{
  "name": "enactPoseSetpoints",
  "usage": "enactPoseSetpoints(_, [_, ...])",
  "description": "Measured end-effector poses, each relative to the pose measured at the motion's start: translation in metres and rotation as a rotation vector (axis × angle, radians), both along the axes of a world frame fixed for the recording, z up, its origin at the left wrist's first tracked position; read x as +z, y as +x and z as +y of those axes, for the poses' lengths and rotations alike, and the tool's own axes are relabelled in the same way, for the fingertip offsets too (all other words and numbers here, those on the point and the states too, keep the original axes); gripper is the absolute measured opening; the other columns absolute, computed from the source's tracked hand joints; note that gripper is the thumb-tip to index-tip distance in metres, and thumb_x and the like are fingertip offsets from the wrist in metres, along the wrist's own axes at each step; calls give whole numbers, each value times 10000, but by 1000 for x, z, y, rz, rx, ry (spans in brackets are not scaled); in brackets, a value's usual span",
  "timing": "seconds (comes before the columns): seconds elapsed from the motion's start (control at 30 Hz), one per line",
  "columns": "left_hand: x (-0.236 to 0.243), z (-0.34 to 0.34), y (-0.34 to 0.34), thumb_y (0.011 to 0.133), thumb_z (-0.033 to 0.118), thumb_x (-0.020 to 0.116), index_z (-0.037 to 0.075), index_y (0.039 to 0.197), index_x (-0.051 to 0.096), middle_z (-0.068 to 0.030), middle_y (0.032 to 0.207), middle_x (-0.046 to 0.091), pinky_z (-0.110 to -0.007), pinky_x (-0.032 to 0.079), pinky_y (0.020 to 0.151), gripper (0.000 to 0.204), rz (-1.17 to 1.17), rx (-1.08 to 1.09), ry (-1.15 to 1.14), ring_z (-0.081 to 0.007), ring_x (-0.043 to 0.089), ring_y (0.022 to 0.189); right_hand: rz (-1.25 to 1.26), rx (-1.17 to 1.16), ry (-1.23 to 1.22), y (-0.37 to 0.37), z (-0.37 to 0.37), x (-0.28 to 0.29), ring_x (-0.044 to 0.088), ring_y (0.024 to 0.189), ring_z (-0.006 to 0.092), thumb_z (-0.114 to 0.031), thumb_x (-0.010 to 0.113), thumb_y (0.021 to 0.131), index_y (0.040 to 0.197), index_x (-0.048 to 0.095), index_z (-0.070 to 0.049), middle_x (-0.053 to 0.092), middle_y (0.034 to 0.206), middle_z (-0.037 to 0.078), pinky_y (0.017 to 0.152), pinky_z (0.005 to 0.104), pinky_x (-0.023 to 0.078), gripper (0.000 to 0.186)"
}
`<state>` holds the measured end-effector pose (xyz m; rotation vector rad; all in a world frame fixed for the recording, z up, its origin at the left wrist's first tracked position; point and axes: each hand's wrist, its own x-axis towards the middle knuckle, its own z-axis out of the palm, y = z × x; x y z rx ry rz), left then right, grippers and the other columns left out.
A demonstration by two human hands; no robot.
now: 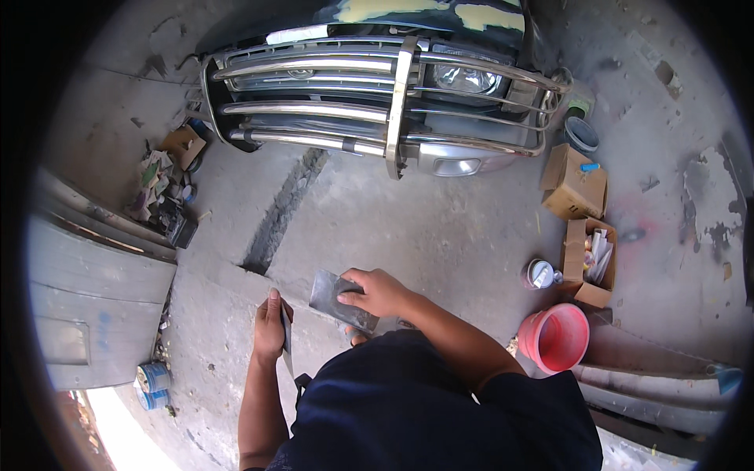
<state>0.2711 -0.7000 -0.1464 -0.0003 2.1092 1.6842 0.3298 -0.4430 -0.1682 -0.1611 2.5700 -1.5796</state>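
Observation:
My left hand (269,330) is closed round a thin flat piece (287,334), seen nearly edge-on, with a reddish edge by the fingers and a pale tip pointing down. Its exact kind does not show. To its right, my right hand (377,293) grips a grey rectangular plate (328,293) by its right side, thumb on top and fingers at the far edge. The two held pieces are apart, both in front of my body. Farther off stands a dark vehicle with a chrome bull bar (314,110); pale yellowish patches (491,17) mark its hood.
At right stand cardboard boxes (577,184), a small can (540,274), a pink bucket (554,337) and a dark bucket (580,135). Left are a loose grey panel (94,298), stacked blue cans (153,385) and a heap of scraps (161,184). A rough groove (284,212) crosses the concrete.

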Motion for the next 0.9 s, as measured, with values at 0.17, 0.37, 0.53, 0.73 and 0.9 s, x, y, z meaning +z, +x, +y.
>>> enactPoseSetpoints(0.17, [-2,15,3,972,164,530,37,950,556,-5,844,532,-214,404,675,131,19,-73,111,-74,476,755,-16,138,171,1,-2,5,637,834,398,-422,622,853,1130,569,-88,666,869,206,719,470,496,437])
enactPoseSetpoints(0.37, [8,30,7,929,144,608,10,968,594,-2,866,570,-216,420,665,140,41,-229,11,-59,485,751,13,266,264,0,-10,16,629,773,395,-415,634,833,1047,573,-90,641,761,198,674,482,480,395])
enactPoseSetpoints(0.53, [-1,24,2,935,157,607,19,870,610,45,711,544,-203,382,572,152,-94,-173,78,-32,444,635,25,279,225,0,-8,13,630,790,385,-404,635,833,1043,599,-94,657,814,187,688,471,478,377])
enactPoseSetpoints(0.73, [-8,22,1,917,147,634,26,826,623,42,703,559,-207,371,539,152,-101,-151,124,-30,439,607,10,251,166,-3,-4,9,632,800,387,-418,646,823,1058,605,-93,656,814,191,694,465,480,403])
enactPoseSetpoints(0.9, [-16,17,0,908,150,648,16,835,648,35,718,597,-210,391,539,153,-93,-165,165,-33,464,605,5,224,61,-1,-1,11,638,815,384,-384,670,825,1055,615,-80,659,841,205,695,433,493,385])
